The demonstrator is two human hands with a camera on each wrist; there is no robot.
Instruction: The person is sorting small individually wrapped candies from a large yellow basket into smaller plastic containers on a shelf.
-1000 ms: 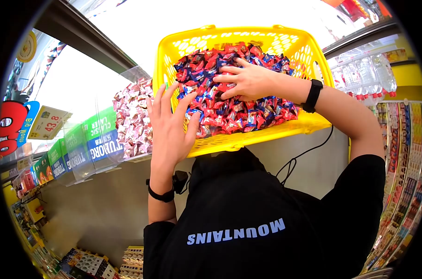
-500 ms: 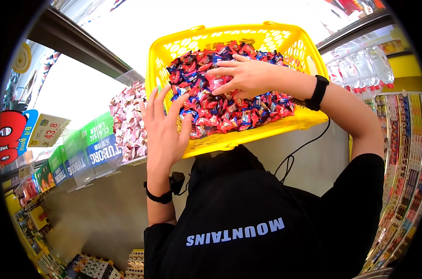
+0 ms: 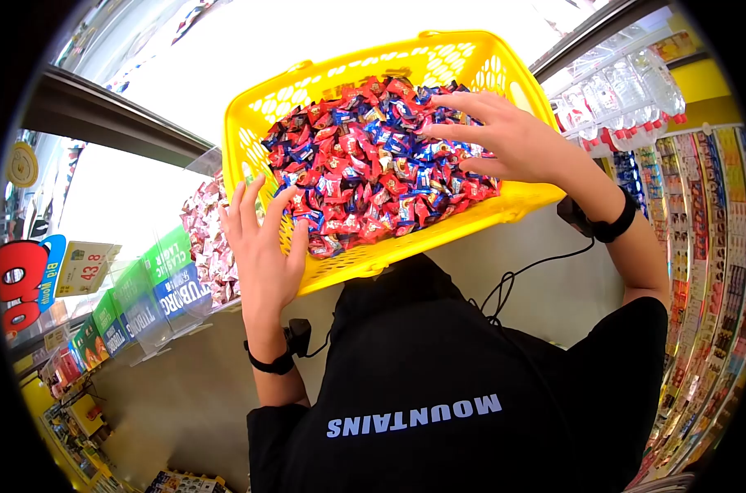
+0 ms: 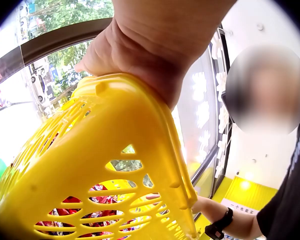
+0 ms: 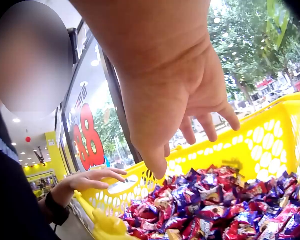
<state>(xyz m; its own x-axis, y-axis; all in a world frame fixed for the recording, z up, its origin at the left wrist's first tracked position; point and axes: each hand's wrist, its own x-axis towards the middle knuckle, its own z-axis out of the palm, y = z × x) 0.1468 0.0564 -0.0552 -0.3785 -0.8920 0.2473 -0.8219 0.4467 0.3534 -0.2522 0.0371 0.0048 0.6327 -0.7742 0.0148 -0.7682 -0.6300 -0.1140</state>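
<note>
A yellow plastic basket (image 3: pixel 373 255) holds a heap of red and blue wrapped candies (image 3: pixel 364 164). My left hand (image 3: pixel 262 246) rests on the basket's left rim with its fingers spread; in the left wrist view the palm heel lies against the yellow rim (image 4: pixel 125 82). Over the right part of the basket my right hand (image 3: pixel 508 140) hovers with fingers extended, holding nothing. In the right wrist view the right hand (image 5: pixel 175 110) is above the candies (image 5: pixel 205 205), apart from them, thumb pointing down.
Pink wrapped candies (image 3: pixel 213 238) lie in a clear bin left of the basket, beside green and blue boxes (image 3: pixel 172 271). Bottles (image 3: pixel 627 90) stand at the right, with stocked shelves (image 3: pixel 701 271) below. A black cable (image 3: pixel 504 287) hangs near the right wrist.
My right hand has lifted off the candies and moved right. The basket and my left hand sit further left in the head view, the basket slightly turned.
</note>
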